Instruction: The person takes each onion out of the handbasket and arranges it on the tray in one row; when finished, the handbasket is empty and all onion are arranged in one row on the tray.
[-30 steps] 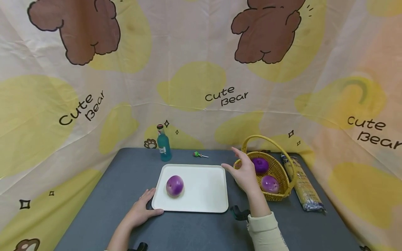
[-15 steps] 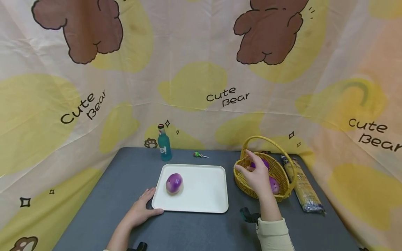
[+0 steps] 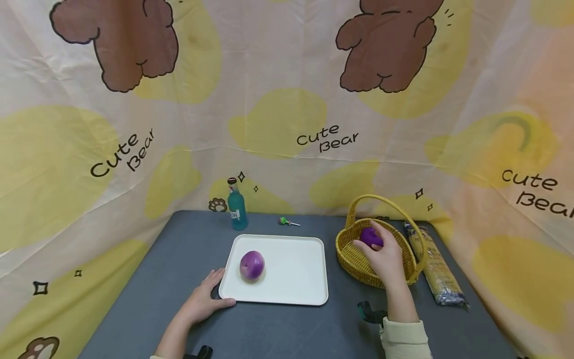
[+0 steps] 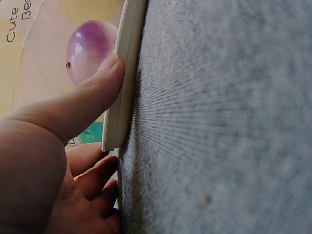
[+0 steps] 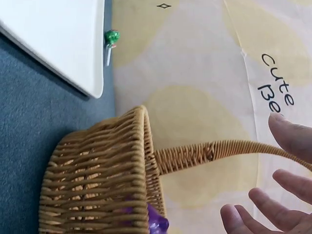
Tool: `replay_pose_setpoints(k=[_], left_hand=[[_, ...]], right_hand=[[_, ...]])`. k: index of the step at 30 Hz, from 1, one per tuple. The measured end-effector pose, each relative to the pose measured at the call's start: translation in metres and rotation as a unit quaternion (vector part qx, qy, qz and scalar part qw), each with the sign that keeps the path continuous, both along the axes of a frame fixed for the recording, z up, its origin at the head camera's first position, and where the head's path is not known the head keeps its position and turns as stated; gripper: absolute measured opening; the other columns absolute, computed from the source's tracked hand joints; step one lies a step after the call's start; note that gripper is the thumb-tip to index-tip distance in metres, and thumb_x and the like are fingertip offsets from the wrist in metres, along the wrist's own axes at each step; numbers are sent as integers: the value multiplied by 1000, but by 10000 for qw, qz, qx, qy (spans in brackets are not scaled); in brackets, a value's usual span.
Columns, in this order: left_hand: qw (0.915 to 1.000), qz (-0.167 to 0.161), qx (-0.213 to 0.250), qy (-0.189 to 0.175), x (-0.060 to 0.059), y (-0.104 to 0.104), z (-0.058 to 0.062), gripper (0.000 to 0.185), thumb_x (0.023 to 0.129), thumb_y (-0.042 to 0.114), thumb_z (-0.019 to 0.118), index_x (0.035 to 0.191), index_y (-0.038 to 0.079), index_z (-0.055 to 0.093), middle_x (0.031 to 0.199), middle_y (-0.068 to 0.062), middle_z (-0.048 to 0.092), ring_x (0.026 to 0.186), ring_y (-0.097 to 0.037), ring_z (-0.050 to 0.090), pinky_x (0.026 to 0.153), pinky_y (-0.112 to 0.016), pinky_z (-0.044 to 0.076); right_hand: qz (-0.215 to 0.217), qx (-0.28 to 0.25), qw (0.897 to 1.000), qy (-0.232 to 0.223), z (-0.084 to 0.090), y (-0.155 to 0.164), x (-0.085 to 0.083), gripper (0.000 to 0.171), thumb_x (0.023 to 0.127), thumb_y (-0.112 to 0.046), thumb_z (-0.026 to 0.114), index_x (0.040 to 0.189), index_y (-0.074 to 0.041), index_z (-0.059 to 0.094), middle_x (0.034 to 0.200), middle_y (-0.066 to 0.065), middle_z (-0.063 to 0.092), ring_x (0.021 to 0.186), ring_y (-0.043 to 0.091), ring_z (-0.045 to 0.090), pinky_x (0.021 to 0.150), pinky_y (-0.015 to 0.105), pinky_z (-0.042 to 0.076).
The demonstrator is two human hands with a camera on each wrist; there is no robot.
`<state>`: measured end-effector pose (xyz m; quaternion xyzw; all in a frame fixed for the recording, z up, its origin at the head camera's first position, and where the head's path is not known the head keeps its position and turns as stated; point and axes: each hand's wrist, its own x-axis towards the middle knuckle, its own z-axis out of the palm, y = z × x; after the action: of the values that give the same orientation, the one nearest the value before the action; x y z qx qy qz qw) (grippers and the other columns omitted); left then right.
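Gray table: 1 onion on 1 tray, 1 visible in 1 basket.

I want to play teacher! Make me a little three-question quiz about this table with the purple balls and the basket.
1. True or false: a purple ball lies on the white tray.
2. Which hand reaches into the wicker basket? A) left hand B) right hand
3. Fill in: the left hand touches the tray's near-left ____.

Key: 1 true. 2 B, the right hand, over a second purple ball. 3 corner.
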<state>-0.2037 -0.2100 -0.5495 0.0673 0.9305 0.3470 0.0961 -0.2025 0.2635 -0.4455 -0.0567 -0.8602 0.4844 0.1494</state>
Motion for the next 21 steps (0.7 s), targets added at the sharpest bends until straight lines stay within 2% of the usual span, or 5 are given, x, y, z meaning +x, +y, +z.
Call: replay_pose_setpoints(k=[9, 15, 17, 19, 21], left_hand=[[10000, 38, -24, -5, 1, 0, -1, 106, 76, 52, 85, 157, 5, 34, 162, -21, 33, 152, -46, 19, 114, -71, 23], [10000, 71, -34, -27, 1, 0, -1, 107, 76, 52, 85, 157, 5, 34, 162, -21, 32, 152, -46, 19, 114, -72, 23], [10000, 61, -17, -25, 1, 0, -1, 107, 76, 52, 85, 157, 5, 34, 162, -21, 32, 152, -46, 19, 114, -72, 23], [10000, 48, 10, -18, 0, -1, -1, 107, 76, 52, 85, 157, 6, 34, 162, -21, 32, 152, -46, 18, 114, -71, 23], [10000, 30, 19, 1, 0, 0, -1, 106, 76, 51, 85, 157, 5, 34, 162, -21, 33, 152, -46, 19, 114, -71, 23]], right_hand=[[-142, 53, 9997, -171, -12, 14, 2, 79, 90, -40, 77, 155, -16, 41, 156, 17, 42, 129, 41, 52, 101, 53, 50], [-263, 413, 9988, -96, -21, 19, 3, 76, 89, -36, 79, 152, -12, 45, 148, 19, 50, 107, 35, 59, 82, 31, 50], [-274, 433, 9985, -194, -23, 22, 4, 78, 89, -39, 79, 153, -13, 44, 150, 20, 47, 112, 37, 57, 86, 35, 52], [-277, 439, 9981, -322, -25, 25, 5, 80, 89, -42, 77, 154, -13, 41, 153, 22, 43, 121, 39, 54, 94, 44, 52], [-272, 436, 9978, -420, -27, 29, 5, 82, 89, -44, 77, 155, -13, 40, 156, 23, 39, 134, 42, 46, 105, 55, 46]])
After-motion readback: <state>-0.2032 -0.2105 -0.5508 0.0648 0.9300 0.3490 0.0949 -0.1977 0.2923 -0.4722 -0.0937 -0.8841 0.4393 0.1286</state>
